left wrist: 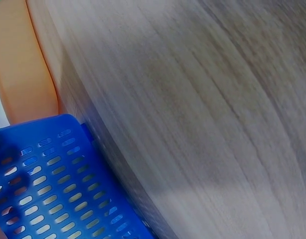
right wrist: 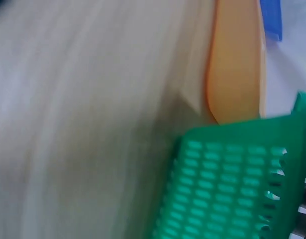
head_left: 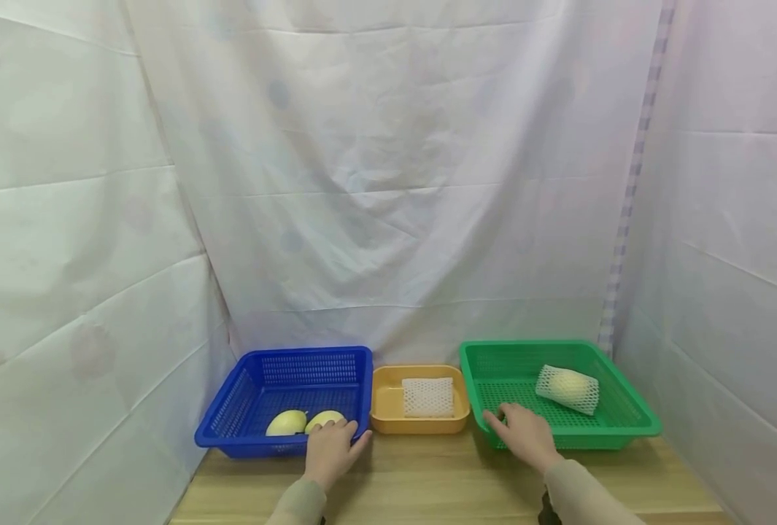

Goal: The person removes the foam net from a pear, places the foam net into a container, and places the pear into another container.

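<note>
Over the front rim of the blue basket (head_left: 283, 440) lies my left hand (head_left: 332, 448), its fingertips by the right one of two round yellow-green fruits (head_left: 325, 418) and partly covering it. The other fruit (head_left: 287, 423) sits just left of it. My right hand (head_left: 526, 436) is at the front left corner of the green basket (head_left: 624, 394), thumb and fingers apart, nothing seen between them. Farther right in that basket lies a pale fruit (head_left: 568, 387) inside a white foam net. Whether my left fingertips touch the fruit is hard to see.
Between the baskets stands an orange tray (head_left: 381, 408) with a flat white foam net (head_left: 427, 397) in it. All three stand on a wooden table (head_left: 421, 474). White cloth (head_left: 388, 182) hangs behind and along both sides.
</note>
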Demonstrator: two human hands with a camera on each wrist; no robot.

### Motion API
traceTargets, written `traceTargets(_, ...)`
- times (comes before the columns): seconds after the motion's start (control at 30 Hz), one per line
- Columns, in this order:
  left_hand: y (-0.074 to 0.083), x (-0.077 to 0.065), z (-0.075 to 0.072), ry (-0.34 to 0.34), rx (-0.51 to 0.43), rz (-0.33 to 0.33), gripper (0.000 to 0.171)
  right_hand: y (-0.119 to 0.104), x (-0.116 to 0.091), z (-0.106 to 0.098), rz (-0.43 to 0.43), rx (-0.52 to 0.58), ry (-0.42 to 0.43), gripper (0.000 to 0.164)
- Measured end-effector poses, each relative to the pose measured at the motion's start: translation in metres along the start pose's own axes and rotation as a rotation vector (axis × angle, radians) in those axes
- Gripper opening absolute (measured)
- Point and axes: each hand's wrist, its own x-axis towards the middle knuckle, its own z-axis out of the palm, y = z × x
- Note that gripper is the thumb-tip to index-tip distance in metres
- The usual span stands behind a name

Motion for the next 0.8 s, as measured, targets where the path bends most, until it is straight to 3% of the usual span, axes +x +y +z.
traceTargets(0.47, -0.001, 0.002, 0.004, 0.039, 0.021, 0.018, 0.043, 0.043, 0.036, -0.057, -0.044, -0.012, 0.044, 0.038)
traceTargets(0.8, 0.000, 0.002, 0.005, 0.036, 0.025, 0.019, 0.044, 0.076, 0.063, -0.071, 0.033, -0.022, -0.008, 0.053)
